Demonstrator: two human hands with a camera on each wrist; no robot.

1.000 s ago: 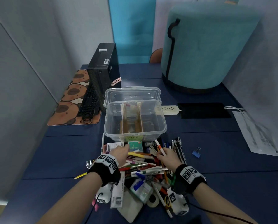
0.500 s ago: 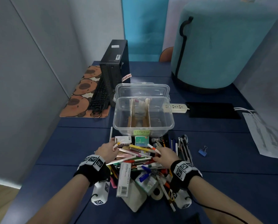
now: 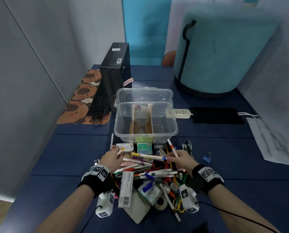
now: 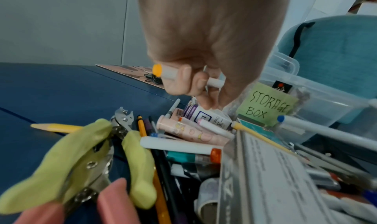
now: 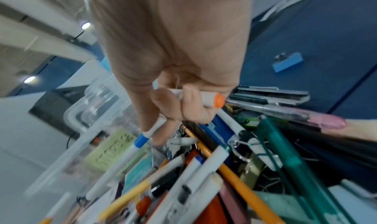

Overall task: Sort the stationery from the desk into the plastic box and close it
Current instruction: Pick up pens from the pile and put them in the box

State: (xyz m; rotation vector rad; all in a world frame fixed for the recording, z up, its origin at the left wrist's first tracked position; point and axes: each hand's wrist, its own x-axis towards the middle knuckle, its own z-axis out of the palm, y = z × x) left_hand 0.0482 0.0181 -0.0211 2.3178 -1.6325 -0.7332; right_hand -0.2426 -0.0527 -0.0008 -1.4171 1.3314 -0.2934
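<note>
An open clear plastic box (image 3: 172,126) with cardboard dividers and a green "STORAGE BOX" label (image 4: 267,104) stands just beyond a pile of pens, markers and small boxes (image 3: 148,172). Its lid (image 3: 143,95) lies behind it. My left hand (image 3: 117,153) hovers at the pile's far left and grips a white marker with a yellow-orange cap (image 4: 157,70). Over the pile's right side, my right hand (image 3: 171,158) grips a white marker with an orange band (image 3: 172,148), whose orange end (image 5: 219,100) shows in the right wrist view. Its fingertips also touch a blue-banded white pen (image 5: 140,140).
A black computer tower (image 3: 115,73), keyboard (image 3: 98,101) and patterned mat (image 3: 79,101) stand back left. A teal pouf (image 3: 224,56) fills the back right. A power strip (image 3: 179,112), black pad (image 3: 216,115), papers (image 3: 271,142) and blue binder clip (image 3: 207,157) lie right.
Half a second ago both hands lay low on the pile. Now each has a white marker raised in its fingers, the right one tilted up toward the box.
</note>
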